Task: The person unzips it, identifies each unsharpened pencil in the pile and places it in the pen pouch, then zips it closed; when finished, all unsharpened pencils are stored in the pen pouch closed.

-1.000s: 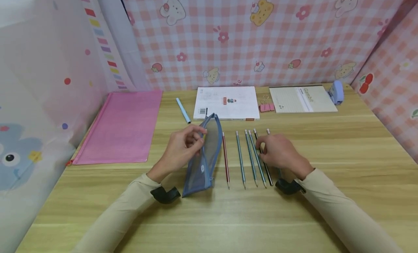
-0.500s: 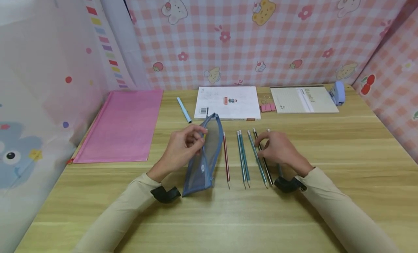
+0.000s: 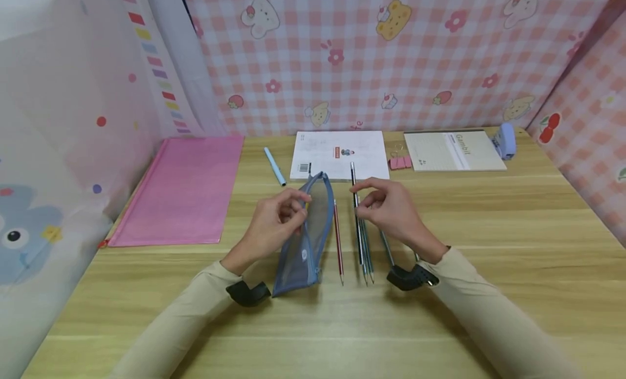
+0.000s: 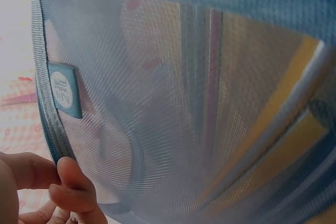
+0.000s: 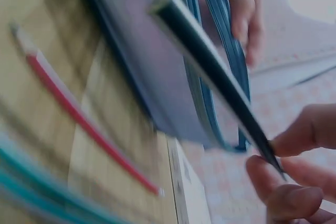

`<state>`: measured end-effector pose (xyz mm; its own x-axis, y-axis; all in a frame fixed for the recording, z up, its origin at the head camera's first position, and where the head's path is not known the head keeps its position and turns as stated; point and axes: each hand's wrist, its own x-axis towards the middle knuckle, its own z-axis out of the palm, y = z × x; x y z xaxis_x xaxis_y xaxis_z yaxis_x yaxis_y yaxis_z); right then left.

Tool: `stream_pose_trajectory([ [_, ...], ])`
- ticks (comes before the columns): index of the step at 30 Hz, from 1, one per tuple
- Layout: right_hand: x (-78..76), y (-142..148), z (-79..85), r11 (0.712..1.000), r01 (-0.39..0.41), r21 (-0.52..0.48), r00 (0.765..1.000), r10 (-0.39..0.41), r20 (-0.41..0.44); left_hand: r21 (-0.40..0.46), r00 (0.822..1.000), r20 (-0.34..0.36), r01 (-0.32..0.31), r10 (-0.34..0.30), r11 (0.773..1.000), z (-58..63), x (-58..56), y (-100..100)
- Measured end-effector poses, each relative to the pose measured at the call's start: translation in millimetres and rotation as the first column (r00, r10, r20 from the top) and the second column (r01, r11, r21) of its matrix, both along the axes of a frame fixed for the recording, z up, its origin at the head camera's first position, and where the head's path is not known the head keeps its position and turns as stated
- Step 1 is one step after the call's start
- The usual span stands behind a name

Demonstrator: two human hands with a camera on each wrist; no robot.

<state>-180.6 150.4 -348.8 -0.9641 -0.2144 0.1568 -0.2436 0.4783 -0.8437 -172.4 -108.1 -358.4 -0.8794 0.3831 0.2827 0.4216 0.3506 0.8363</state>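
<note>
Thumb and fingers of my left hand [image 3: 276, 218] pinch the upper edge of a blue mesh zip pencil case [image 3: 292, 265], which stands propped up with its mouth open. Through the mesh, yellow pencils [image 4: 289, 169] show inside. My right hand [image 3: 393, 210] pinches a black pencil with pale stripes [image 5: 220, 85] near its eraser end, raised off the table just right of the case. Below it, teal pencils [image 3: 369, 256] lie close together. A red pencil [image 3: 338, 243] lies between them and the case. Another teal pencil [image 3: 387, 249] is partly hidden under my right hand.
A pink zip pouch [image 3: 178, 191] lies at the left. Along the back are a light blue pen [image 3: 275, 166], a white book [image 3: 318, 148], a pink binder clip [image 3: 400, 162], a notepad [image 3: 435, 150] and a lavender desk item [image 3: 506, 141].
My right hand has lifted the black pencil and carried it left, toward the case. Two teal pencils shifted together earlier. My left hand and the case have stayed put.
</note>
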Motion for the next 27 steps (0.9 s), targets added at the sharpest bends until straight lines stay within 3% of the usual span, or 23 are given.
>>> stream_pose_trajectory([
  [6, -0.8, -27, 0.5, 0.983, 0.006, -0.184, 0.998, -0.018, -0.067, 0.005, 1.0, 0.0, -0.002, 0.002, 1.0, 0.4, 0.8, 1],
  [10, -3.9, -42, 0.7, 0.97, 0.026, -0.241, 0.996, -0.045, -0.073, 0.007, 1.0, -0.008, -0.004, 0.004, 1.0, 0.6, 1.2, 2],
  [17, -0.1, -59, -4.4, 0.984, 0.068, -0.165, 0.995, -0.078, -0.058, -0.001, 1.0, -0.011, -0.017, 0.017, 1.0, 0.8, 1.2, 3],
  [27, 15.5, -69, -7.1, 0.999, 0.008, -0.049, 0.999, -0.01, -0.032, 0.011, 1.0, 0.006, -0.028, 0.028, 1.0, 2.6, 0.9, 5],
])
